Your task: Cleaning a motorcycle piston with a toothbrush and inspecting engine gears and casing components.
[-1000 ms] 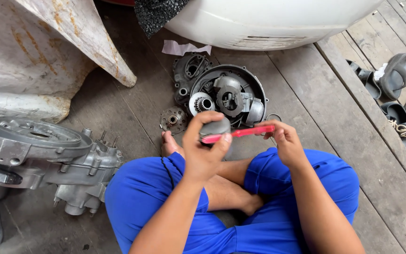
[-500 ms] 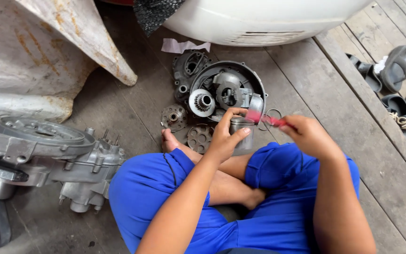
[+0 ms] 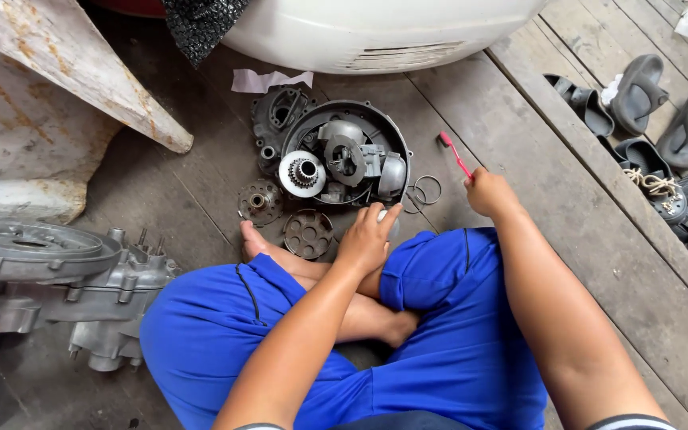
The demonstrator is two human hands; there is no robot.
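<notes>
Now the right hand (image 3: 489, 193) grips a red toothbrush (image 3: 455, 154), right of the round engine cover (image 3: 349, 156). Left hand (image 3: 368, 236) clasps a pale part (image 3: 388, 225) below it.

The person wears bright blue shorts (image 3: 447, 334) of a smooth, slightly glossy cloth, loose and creased into soft folds over both thighs. A thin dark line of piping or stitching runs in a curve down the left leg of the shorts, and a second one down the right leg. Both forearms are bare, with no watch, band or glove on either wrist, and the hands, left hand (image 3: 366, 239) and right hand (image 3: 489, 193), are bare too. The feet are bare (image 3: 255, 239). At the lower edge, a dark sleeve hem with a pale stripe (image 3: 631, 422) shows on the right arm.
</notes>
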